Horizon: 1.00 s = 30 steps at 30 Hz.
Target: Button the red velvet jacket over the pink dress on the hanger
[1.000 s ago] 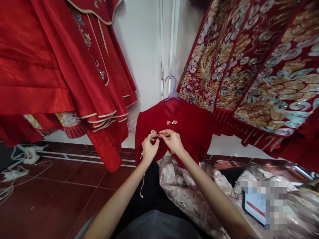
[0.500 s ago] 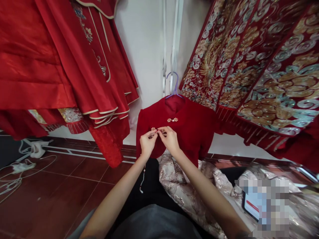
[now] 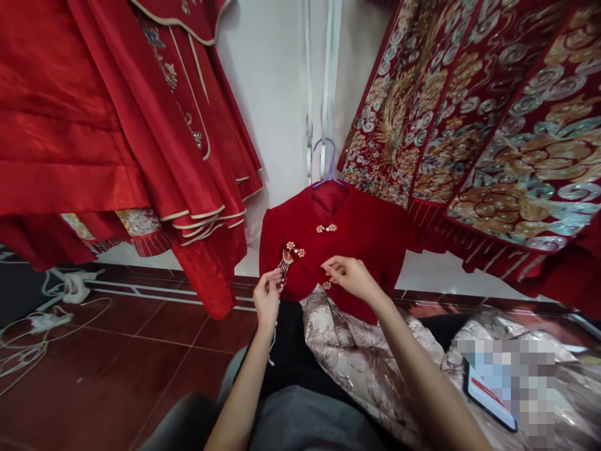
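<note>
A small dark red jacket [image 3: 357, 235] hangs on a purple hanger [image 3: 327, 164] against the white wall. It has a pearl clasp [image 3: 325, 228] at the collar and a second clasp [image 3: 295, 250] lower down, from which a tassel ornament [image 3: 284, 263] hangs. My left hand [image 3: 267, 295] pinches the bottom of that tassel. My right hand [image 3: 352, 275] grips the jacket's front flap a little lower, fingers curled on the cloth.
Red satin skirts [image 3: 117, 138] hang at the left, gold-embroidered red panels [image 3: 483, 125] at the right. Pale brocade fabric [image 3: 361, 363] lies on my lap, with a tablet [image 3: 488, 398] at the right. White cables [image 3: 42, 319] lie on the brown tiled floor [image 3: 122, 369].
Both hands were together on the second clasp; they have moved down and apart. The tassel ornament now hangs free from the clasp.
</note>
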{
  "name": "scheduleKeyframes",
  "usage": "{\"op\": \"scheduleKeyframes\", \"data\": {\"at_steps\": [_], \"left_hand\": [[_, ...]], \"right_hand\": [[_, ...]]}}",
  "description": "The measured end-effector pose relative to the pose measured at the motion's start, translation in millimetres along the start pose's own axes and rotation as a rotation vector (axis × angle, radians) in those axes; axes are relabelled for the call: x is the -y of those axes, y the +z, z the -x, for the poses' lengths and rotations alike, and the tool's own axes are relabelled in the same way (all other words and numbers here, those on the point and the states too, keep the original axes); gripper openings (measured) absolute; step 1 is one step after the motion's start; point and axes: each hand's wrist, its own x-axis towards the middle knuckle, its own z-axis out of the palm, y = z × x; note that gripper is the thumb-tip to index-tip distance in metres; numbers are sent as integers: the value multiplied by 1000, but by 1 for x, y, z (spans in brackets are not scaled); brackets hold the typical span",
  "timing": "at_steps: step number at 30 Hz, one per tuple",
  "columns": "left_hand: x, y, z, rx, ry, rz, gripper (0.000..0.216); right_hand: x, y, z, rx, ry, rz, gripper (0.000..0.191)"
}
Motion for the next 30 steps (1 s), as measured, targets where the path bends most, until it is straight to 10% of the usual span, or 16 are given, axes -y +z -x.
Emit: {"op": "scheduleKeyframes", "data": {"at_steps": [8,21,30], "left_hand": [[4,-1,6,56,59,-100,14],[-5,-3,15,368,-84,62,28],[0,6,20,329,-72,36,31]], "right_hand": [[-11,-13,6,239,59,248,15],[-41,44,-7,95,151,283,13],[-14,24,0,196,58,135,13]]}}
